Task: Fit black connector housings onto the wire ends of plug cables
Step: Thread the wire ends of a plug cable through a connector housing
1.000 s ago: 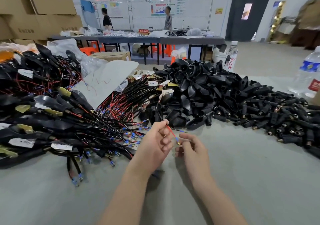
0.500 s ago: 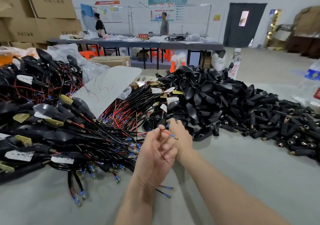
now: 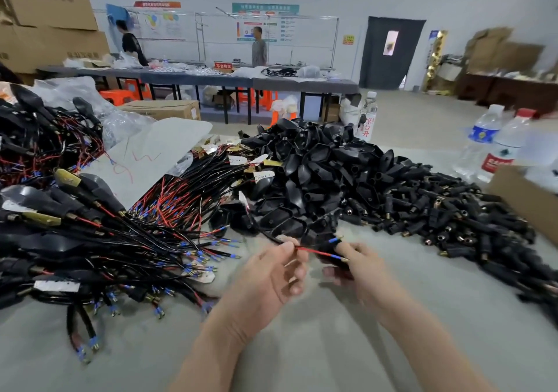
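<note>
Pinching the red wire (image 3: 314, 252) at centre frame, our left hand (image 3: 265, 277) steadies it so our right hand (image 3: 359, 268), closed on a black housing (image 3: 327, 257), can thread it.

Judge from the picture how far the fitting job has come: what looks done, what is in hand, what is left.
Done: cannot be told; no finished cable stands out. In hand: the left hand pinches a red wire while the right hand holds a black housing, blurred. Left: the cable heap and the pile of housings, both large.
</note>
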